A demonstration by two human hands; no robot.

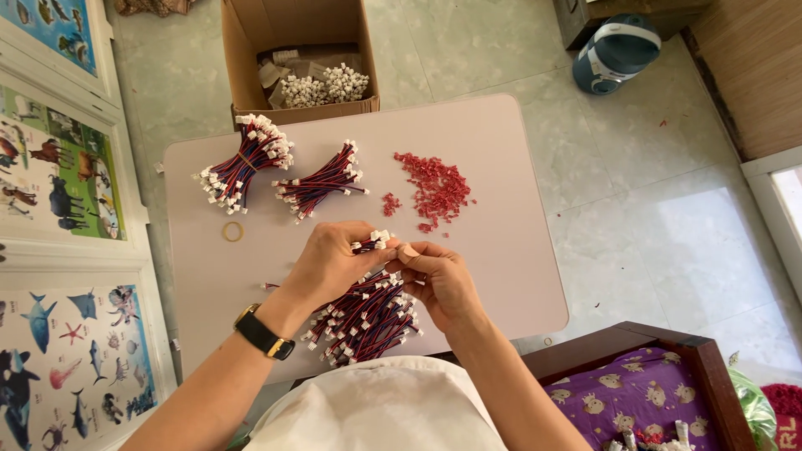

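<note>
Your left hand (330, 260) and right hand (439, 280) pinch closed on one small wire bundle (373, 243); beyond them, the cardboard box (251, 33) holds white connectors (326, 86).

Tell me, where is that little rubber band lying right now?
In the head view, the rubber band lies flat on the table's left part, just below the tied wire bundle and up-left of the left hand.

The floor (652, 192) was pale glossy tile, bright with daylight on the right. Animal posters (58, 159) lay along the left edge. A pale bench (510, 242) stood in the middle, a wooden-framed bed (660, 384) with purple patterned bedding at the near right, and a blue jug (616, 52) at the far right.
</note>
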